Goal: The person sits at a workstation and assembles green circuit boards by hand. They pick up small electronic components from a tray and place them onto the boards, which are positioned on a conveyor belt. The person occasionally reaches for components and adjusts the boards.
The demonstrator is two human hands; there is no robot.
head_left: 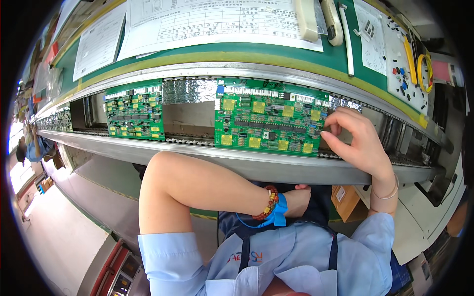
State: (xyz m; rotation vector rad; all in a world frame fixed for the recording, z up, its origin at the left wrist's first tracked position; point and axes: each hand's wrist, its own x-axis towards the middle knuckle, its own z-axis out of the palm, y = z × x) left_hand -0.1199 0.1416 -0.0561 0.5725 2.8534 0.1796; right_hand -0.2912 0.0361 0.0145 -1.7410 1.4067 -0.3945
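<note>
A large green circuit board [269,129], crowded with yellow blocks, black chips and white connectors along its far edge, lies in the conveyor track in front of me. At its right edge is my right hand [353,138]. The index finger and thumb are curved and apart there, their tips at the board's edge, with nothing visible between them. My left forearm crosses my body below the rail. My left hand [298,202] hangs low near my lap, bent inward, its fingers mostly hidden. A blue wrist strap [278,211] and a beaded bracelet [269,203] are on that wrist.
A second circuit board [134,112] sits further left on the conveyor, behind the metal front rail [222,160]. Beyond the track, printed sheets [197,29], a beige handheld tool [307,19] and a white tray [401,59] with scattered small parts lie on the green bench.
</note>
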